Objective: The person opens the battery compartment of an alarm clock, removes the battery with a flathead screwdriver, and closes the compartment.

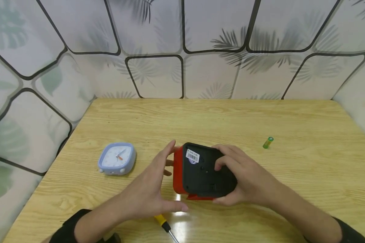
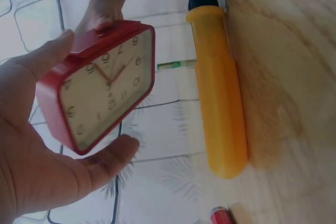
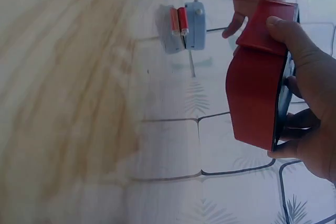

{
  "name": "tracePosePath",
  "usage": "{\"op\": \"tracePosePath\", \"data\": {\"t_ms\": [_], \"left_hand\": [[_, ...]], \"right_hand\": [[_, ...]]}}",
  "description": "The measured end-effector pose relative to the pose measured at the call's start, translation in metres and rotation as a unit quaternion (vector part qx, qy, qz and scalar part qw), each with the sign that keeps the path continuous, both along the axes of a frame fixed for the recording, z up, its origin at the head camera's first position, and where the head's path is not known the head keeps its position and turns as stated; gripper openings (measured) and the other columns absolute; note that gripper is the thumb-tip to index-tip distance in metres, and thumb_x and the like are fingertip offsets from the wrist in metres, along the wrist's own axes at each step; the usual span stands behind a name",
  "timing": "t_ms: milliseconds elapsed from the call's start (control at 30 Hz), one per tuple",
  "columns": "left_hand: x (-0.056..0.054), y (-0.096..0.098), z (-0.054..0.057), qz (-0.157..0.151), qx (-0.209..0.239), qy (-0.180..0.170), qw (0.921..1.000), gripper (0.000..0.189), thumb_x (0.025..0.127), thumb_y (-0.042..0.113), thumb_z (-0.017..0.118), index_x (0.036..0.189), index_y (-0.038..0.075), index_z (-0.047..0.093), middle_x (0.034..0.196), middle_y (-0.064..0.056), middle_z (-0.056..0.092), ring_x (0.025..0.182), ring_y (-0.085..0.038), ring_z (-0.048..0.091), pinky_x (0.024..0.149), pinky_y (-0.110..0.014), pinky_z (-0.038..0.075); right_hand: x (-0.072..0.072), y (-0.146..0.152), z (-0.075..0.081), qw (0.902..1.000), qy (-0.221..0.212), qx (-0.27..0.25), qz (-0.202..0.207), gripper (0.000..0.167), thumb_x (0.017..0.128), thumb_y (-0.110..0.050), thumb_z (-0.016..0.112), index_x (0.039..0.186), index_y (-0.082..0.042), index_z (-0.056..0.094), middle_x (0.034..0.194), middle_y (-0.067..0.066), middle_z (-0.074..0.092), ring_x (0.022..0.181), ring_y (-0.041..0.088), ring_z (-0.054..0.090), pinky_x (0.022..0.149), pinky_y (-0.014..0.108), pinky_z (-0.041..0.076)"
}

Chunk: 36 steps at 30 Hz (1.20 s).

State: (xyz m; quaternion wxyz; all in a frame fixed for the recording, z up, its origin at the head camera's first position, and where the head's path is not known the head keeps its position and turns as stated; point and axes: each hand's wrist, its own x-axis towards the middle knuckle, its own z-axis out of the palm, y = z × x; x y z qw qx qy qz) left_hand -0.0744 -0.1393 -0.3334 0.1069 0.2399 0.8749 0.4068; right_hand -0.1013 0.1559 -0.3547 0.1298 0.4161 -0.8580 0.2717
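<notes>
A red alarm clock [image 1: 177, 170] is raised over the table, its black back [image 1: 207, 179] with a barcode sticker facing the head camera. My right hand [image 1: 246, 175] grips it by the right side, thumb at the lower edge and fingers over the black back. In the left wrist view the white dial [image 2: 107, 90] shows, with numerals and hands. My left hand [image 1: 149, 189] is spread around the clock's left side, thumb held away from the fingers. A yellow-handled screwdriver [image 1: 161, 220] lies on the table below the left hand.
A light blue alarm clock [image 1: 117, 158] lies face up at the left of the wooden table [image 1: 200, 118]. A green battery [image 1: 268, 142] stands at the right. Two red batteries [image 3: 179, 21] appear near the blue clock in the right wrist view. Patterned wall covering rises behind.
</notes>
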Motion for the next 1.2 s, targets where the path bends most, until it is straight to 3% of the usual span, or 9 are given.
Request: {"op": "tracePosePath", "data": {"t_ms": [133,333,500,600,700,833,933,1067,1200], "left_hand": [[0.0,0.0,-0.002,-0.01,0.041,-0.039,0.9983,0.139,0.073,0.033,0.099,0.171,0.02,0.002,0.164,-0.001,0.043,0.132,-0.023,0.061,0.108,-0.044,0.056],[0.004,0.003,-0.007,-0.027,0.113,-0.044,0.9922,0.143,0.072,0.027,0.101,0.17,0.027,-0.003,0.164,0.003,0.045,0.141,-0.022,0.057,0.114,-0.042,0.052],[0.006,0.009,-0.011,-0.096,0.19,-0.039,0.9763,0.124,0.074,0.018,0.099,0.164,0.028,0.014,0.156,0.006,0.051,0.141,-0.017,0.053,0.12,-0.034,0.046],[0.008,0.013,-0.014,-0.107,0.193,0.003,0.9753,0.112,0.075,0.017,0.097,0.159,0.024,0.022,0.15,0.004,0.054,0.135,-0.017,0.055,0.117,-0.036,0.049],[0.011,0.015,-0.016,-0.085,0.19,0.042,0.9772,0.116,0.068,0.011,0.095,0.16,0.02,0.024,0.151,0.003,0.052,0.139,-0.018,0.053,0.119,-0.046,0.048],[0.015,0.015,-0.014,-0.06,0.183,0.068,0.9788,0.125,0.059,0.006,0.092,0.163,0.02,0.025,0.156,0.002,0.047,0.146,-0.02,0.047,0.12,-0.061,0.043],[0.016,0.013,-0.012,-0.061,0.159,0.091,0.9812,0.128,0.055,0.005,0.088,0.165,0.021,0.024,0.158,0.002,0.044,0.145,-0.019,0.044,0.121,-0.057,0.043],[0.016,0.011,-0.012,-0.079,0.127,0.138,0.9791,0.132,0.05,0.006,0.085,0.167,0.017,0.024,0.161,-0.003,0.04,0.143,-0.021,0.039,0.109,-0.04,0.049],[0.014,0.011,-0.011,-0.074,0.101,0.199,0.9718,0.132,0.049,0.01,0.088,0.167,0.013,0.028,0.159,-0.005,0.041,0.142,-0.022,0.038,0.114,-0.052,0.037]], "right_hand": [[0.006,-0.004,-0.001,0.9987,-0.004,-0.049,0.01,0.073,0.057,-0.042,0.105,0.105,-0.015,0.057,0.143,0.01,0.062,0.127,0.025,0.06,0.101,0.036,0.061],[0.014,-0.01,-0.001,0.9952,-0.02,-0.093,0.025,0.073,0.06,-0.046,0.104,0.106,-0.014,0.058,0.144,0.009,0.061,0.128,0.021,0.06,0.108,0.022,0.054],[0.021,-0.013,-0.003,0.9929,-0.05,-0.099,0.043,0.074,0.062,-0.047,0.103,0.109,-0.014,0.056,0.148,0.01,0.059,0.13,0.021,0.058,0.109,0.026,0.054],[0.023,-0.017,-0.004,0.9929,-0.062,-0.084,0.057,0.075,0.064,-0.049,0.102,0.111,-0.014,0.055,0.15,0.01,0.057,0.132,0.022,0.058,0.108,0.034,0.057],[0.025,-0.02,-0.003,0.9929,-0.081,-0.06,0.063,0.074,0.067,-0.048,0.101,0.116,-0.016,0.056,0.154,0.008,0.054,0.136,0.022,0.057,0.109,0.039,0.057],[0.025,-0.02,0.001,0.9902,-0.113,-0.05,0.066,0.088,0.068,-0.04,0.102,0.136,-0.016,0.052,0.147,-0.003,0.057,0.128,0.011,0.058,0.108,0.032,0.055],[0.024,-0.017,0.006,0.9878,-0.126,-0.062,0.068,0.1,0.07,-0.035,0.101,0.148,-0.013,0.043,0.138,-0.01,0.059,0.12,0.005,0.058,0.104,0.026,0.054],[0.022,-0.014,0.012,0.9853,-0.113,-0.088,0.093,0.106,0.072,-0.03,0.1,0.152,-0.005,0.036,0.147,-0.002,0.058,0.13,0.011,0.06,0.109,0.03,0.054],[0.021,-0.011,0.014,0.9813,-0.106,-0.105,0.122,0.105,0.071,-0.03,0.101,0.145,0.002,0.033,0.157,0.01,0.05,0.139,0.019,0.055,0.111,0.036,0.055]]}}
